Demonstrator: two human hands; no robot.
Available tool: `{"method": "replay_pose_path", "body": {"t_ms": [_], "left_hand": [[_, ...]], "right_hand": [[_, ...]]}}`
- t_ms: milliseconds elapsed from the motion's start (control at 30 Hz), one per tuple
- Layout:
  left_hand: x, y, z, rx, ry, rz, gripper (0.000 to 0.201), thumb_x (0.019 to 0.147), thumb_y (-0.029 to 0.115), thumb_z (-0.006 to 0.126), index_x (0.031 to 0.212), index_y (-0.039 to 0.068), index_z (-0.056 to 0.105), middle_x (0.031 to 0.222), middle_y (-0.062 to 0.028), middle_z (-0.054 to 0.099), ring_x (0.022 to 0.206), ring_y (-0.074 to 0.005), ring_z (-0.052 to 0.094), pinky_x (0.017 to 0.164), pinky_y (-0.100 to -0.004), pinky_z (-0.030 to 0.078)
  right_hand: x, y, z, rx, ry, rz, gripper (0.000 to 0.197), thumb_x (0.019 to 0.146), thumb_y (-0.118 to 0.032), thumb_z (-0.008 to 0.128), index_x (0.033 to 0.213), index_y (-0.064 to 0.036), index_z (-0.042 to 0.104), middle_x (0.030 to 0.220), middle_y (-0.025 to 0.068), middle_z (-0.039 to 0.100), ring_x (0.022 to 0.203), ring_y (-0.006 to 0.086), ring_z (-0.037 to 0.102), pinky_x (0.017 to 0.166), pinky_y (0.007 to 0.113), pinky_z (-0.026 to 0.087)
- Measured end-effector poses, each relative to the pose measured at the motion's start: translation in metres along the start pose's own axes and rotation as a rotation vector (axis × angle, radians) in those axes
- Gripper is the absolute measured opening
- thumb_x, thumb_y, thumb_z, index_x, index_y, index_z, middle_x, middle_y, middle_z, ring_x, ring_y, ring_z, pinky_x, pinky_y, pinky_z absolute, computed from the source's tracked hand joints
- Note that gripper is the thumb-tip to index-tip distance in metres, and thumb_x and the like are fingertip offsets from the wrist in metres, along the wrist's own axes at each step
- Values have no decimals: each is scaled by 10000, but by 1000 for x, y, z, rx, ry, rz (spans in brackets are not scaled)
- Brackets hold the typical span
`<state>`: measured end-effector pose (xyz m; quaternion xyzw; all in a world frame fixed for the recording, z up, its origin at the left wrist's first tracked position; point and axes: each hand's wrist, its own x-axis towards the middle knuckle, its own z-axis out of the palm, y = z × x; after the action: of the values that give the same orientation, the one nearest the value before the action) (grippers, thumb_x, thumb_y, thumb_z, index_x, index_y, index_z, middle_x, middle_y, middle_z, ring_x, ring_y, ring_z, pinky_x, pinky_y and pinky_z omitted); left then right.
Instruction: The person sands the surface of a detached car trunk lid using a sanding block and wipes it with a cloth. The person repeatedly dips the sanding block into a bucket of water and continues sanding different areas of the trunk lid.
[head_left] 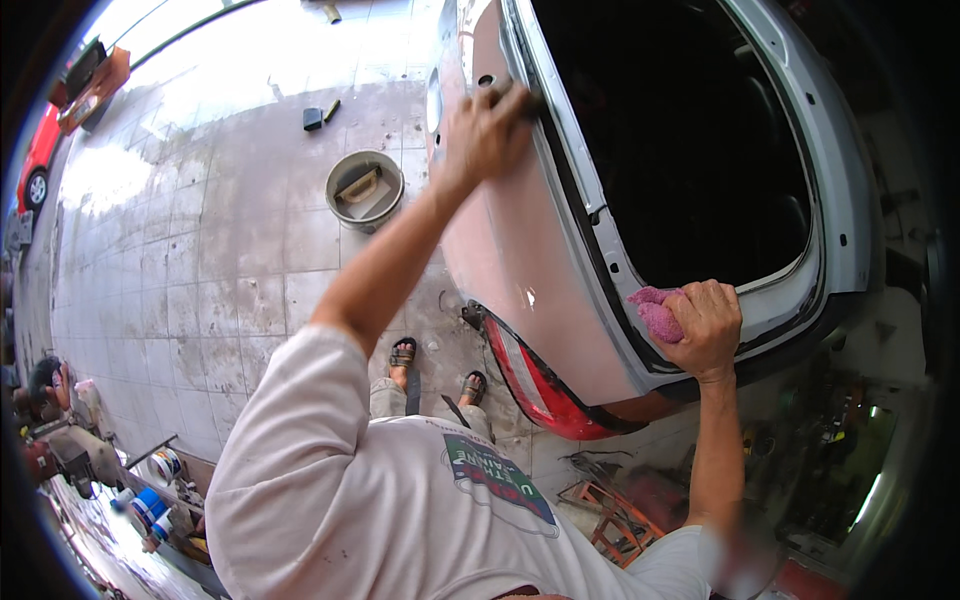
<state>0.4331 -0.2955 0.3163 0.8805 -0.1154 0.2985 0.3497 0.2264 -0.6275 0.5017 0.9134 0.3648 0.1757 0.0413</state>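
Note:
My left hand [490, 130] reaches up to the pinkish, sanded body panel [520, 250] of a white car and grips a small dark block [533, 101] against the panel, next to the edge of the open door frame. My right hand [708, 325] holds a crumpled pink cloth [655, 312] against the lower rim of the same opening [790, 285]. The car's inside is dark. A red tail light [530, 385] sits below the panel, close to my sandalled feet [402, 356].
A grey bucket [365, 188] with a block inside stands on the wet tiled floor [200, 280]. Small dark objects [313, 118] lie beyond it. A red car [38, 155] is far left, cans [150, 505] lower left, an orange metal stand [612, 515] lower right.

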Motion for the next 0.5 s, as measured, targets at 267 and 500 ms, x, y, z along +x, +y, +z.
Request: {"method": "replay_pose_path", "body": {"t_ms": [267, 500], "left_hand": [[-38, 12, -14, -81, -113, 322, 739, 913, 347, 798, 1603, 326, 534, 1475, -158, 570, 1241, -429, 624, 1004, -566, 545], [21, -19, 7, 34, -91, 33, 657, 964, 336, 716, 1591, 316, 519, 1409, -221, 629, 1229, -478, 631, 1003, -612, 541]], "right_hand": [[-12, 1, 0, -24, -1, 48, 391, 610, -311, 928, 836, -136, 662, 850, 38, 596, 811, 273, 597, 756, 433, 460], [3, -4, 1, -26, 8, 34, 358, 693, -347, 930, 801, -138, 660, 813, 30, 602, 785, 255, 602, 750, 425, 467]]}}
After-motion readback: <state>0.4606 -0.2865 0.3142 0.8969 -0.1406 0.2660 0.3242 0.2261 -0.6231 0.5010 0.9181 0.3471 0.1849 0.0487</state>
